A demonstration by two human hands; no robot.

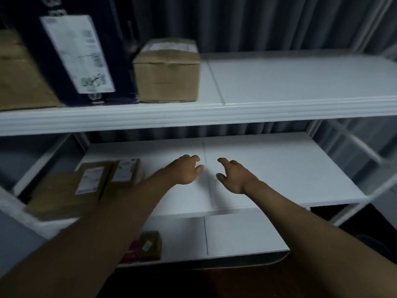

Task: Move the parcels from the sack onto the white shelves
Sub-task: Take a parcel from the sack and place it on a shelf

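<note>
Both my arms reach over the middle white shelf [279, 164]. My left hand [185, 171] and my right hand [235, 177] hover side by side above its bare centre, fingers apart, holding nothing. Brown cardboard parcels [68, 188] with white labels lie on the left end of this shelf, beside my left forearm. On the upper shelf [300, 82] stand a small brown box [167, 76], a tall dark blue box [71, 50] with a large white label, and another brown box [19, 78] at the far left. The sack is out of view.
A lower shelf [236, 237] holds a small brown parcel [150, 245] next to something pink. White shelf posts and diagonal braces [352, 147] run down the right side. Dark corrugated wall behind. Dark floor below.
</note>
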